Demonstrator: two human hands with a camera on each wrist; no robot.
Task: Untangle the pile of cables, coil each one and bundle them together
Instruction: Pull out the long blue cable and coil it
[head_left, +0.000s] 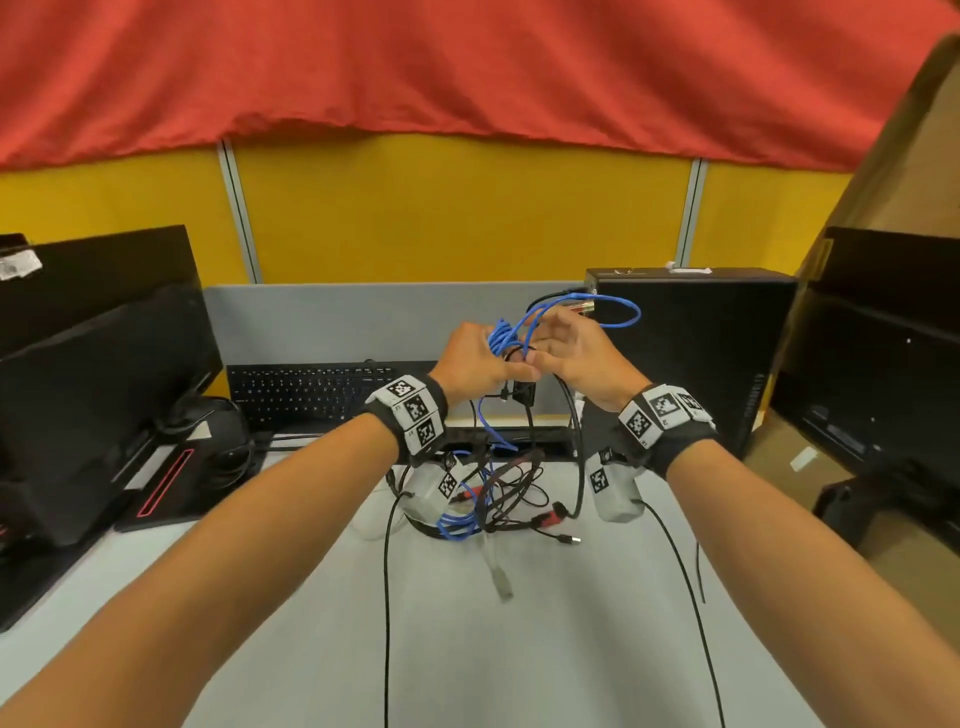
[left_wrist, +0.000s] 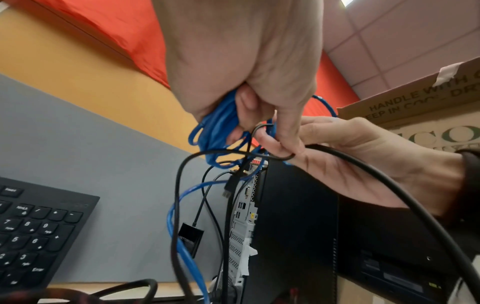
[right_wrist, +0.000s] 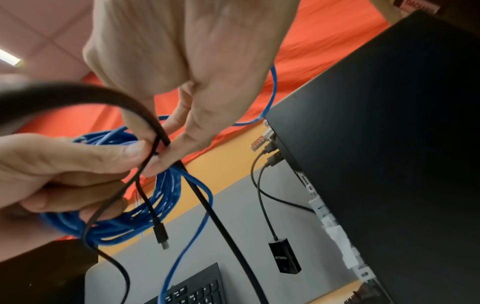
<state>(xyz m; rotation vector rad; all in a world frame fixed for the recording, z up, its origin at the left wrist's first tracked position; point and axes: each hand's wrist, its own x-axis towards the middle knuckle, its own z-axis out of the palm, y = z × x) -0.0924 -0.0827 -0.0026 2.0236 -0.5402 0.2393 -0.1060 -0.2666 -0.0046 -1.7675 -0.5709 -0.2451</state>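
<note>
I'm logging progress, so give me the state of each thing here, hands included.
left hand: grips blue coil
right hand: pinches thin black cable
blue cable: partly coiled, tail trailing down
thin black cable: looped over coil
cable pile: tangled on desk

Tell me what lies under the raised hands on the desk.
A tangled cable pile: black leads, blue cable, a red plug. The wrist cameras cover its edges.
</note>
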